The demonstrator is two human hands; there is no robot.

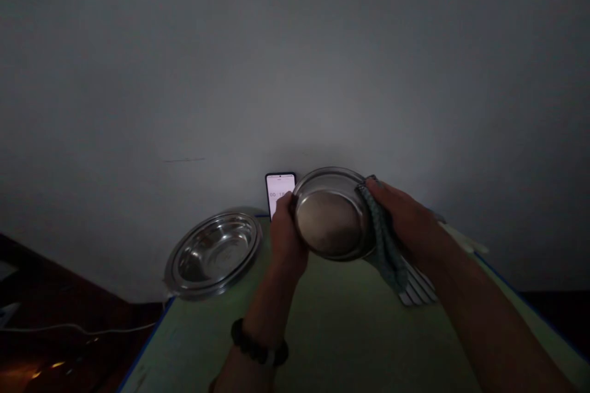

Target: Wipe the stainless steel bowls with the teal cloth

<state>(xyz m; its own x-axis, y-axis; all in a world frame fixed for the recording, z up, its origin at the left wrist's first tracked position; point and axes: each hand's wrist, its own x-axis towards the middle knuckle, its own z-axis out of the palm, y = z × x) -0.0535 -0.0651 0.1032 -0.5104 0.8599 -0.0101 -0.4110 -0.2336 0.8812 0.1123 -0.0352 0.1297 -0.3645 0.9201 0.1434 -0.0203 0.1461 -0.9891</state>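
My left hand [286,238] grips the left rim of a shiny steel plate [330,221], held tilted above the table with its inside facing me. My right hand [405,221] presses a grey-green cloth [385,245] against the plate's right rim, fingers wrapped around the cloth. The cloth hangs down below the plate. A dark bead bracelet [258,347] sits on my left wrist.
A second steel plate [214,255] lies on the pale green table [332,331] at its far left corner. A phone [278,190] with a lit screen stands against the grey wall behind the held plate. A striped cloth [417,291] lies at the right. A white cable [83,330] runs at lower left.
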